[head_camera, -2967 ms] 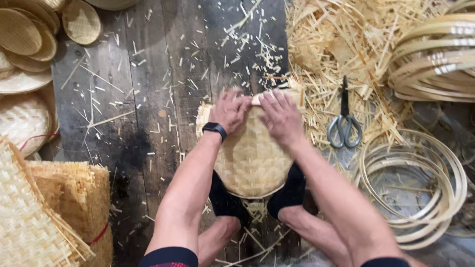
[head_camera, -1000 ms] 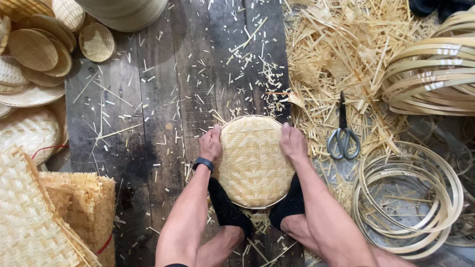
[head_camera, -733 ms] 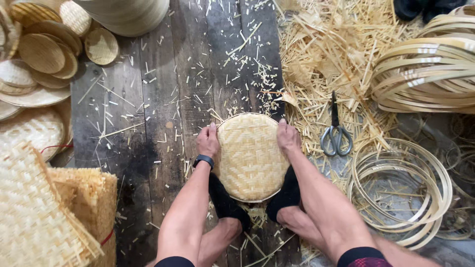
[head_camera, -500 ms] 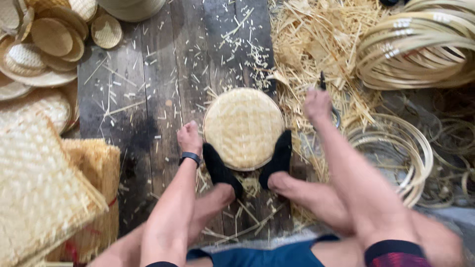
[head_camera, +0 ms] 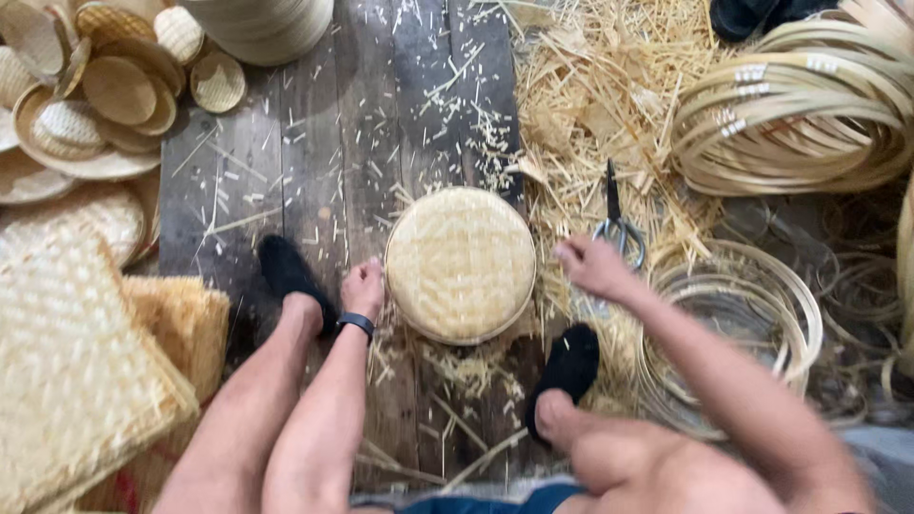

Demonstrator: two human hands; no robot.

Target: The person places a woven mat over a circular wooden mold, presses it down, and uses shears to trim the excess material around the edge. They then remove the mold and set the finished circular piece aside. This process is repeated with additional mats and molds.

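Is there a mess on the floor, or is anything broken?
Nothing looks broken, but it is messy. Pale straw-like scraps lie heaped beside the round woven tray, and small chips are scattered over the dark wooden floor. The scissors lie half buried in the scraps, next to the right hand.

Plank floor (head_camera: 314,162) bearing woven tray (head_camera: 461,264), straw (head_camera: 590,105)

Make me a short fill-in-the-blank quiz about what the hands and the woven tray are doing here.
1. The left hand touches the round woven tray's ____ edge.
2. The right hand reaches toward the ____ lying on the straw.
3. The tray rests on dark wooden ____.
4. A dark band sits on the ____ wrist.

Missing words: left; scissors; planks; left
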